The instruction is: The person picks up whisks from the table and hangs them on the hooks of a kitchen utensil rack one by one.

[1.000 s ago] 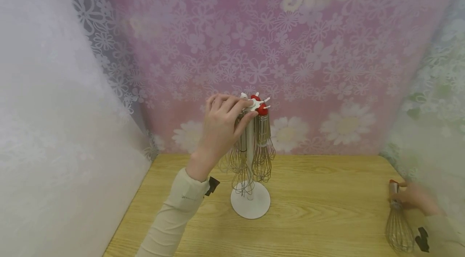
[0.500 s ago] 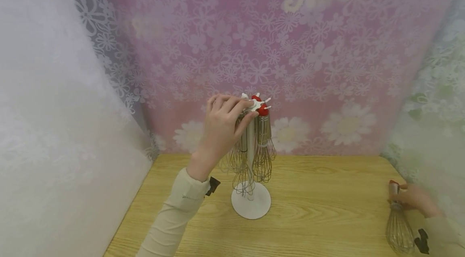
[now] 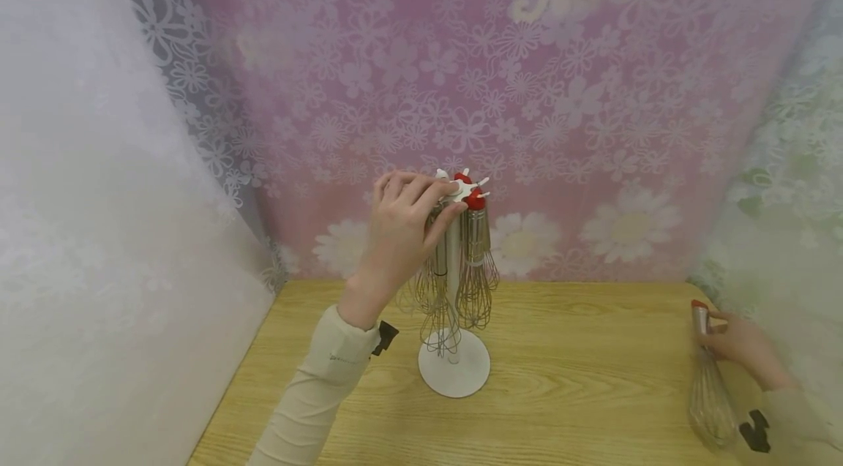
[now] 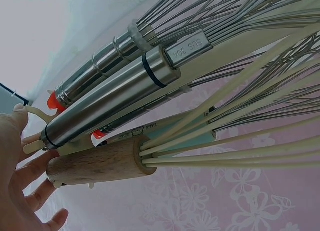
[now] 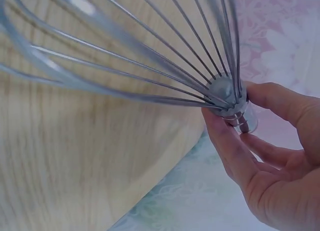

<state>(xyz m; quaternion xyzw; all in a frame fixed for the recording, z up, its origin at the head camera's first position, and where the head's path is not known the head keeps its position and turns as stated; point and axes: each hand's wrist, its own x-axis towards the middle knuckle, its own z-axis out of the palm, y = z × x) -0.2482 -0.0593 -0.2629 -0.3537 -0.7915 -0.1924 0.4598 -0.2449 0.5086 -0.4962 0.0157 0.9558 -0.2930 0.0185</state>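
In the head view a white hanging rack (image 3: 453,241) stands upright on a round base (image 3: 454,378). My left hand (image 3: 403,235) holds its top, with thumb and fingers about the hub. Several whisks hang from the hooks, among them a red-tipped whisk (image 3: 476,257). The left wrist view shows a steel-handled whisk (image 4: 107,98) and a wooden-handled whisk (image 4: 100,163) with pale wires close to that hand's fingers. At the far right, my right hand (image 3: 747,349) grips another red-tipped steel whisk (image 3: 710,385) by its handle, wires downward. The right wrist view shows thumb and fingers around that handle.
Underneath is a wood-grain table (image 3: 579,378). A pink flowered curtain (image 3: 474,85) hangs behind it, a white sheet (image 3: 85,195) on the left and a pale patterned sheet (image 3: 784,217) on the right.
My right hand has moved a little up and left in the head view, carrying the whisk. The left hand and the rack have stayed in place.
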